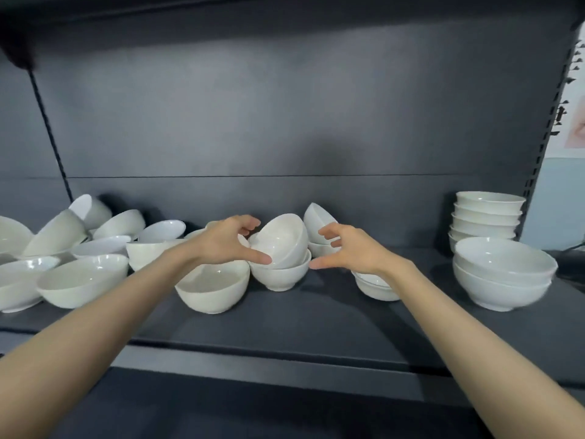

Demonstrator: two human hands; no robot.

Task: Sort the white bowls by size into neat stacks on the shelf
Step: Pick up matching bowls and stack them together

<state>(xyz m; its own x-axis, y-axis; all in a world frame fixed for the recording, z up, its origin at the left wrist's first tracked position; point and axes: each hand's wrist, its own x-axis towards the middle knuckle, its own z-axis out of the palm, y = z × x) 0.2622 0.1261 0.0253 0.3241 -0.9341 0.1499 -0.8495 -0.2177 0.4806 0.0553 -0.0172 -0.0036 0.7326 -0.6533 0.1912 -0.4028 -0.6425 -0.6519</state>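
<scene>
A tilted small bowl [281, 240], resting crookedly inside an upright bowl [280, 275] at mid-shelf, is approached from both sides. The left hand [228, 242] is spread, its thumb touching the tilted bowl's rim; the right hand [343, 248] is spread and just beside it, gripping nothing. Unsorted bowls [79, 248] are heaped at the left of the shelf [300, 321]; two neat stacks [487, 217] stand at the right. A two-handed lift appears next, then matching by size.

Dark grey back panel [285, 115] — slotted upright [544, 128] at right, pale blue wall [550, 198] beyond.
</scene>
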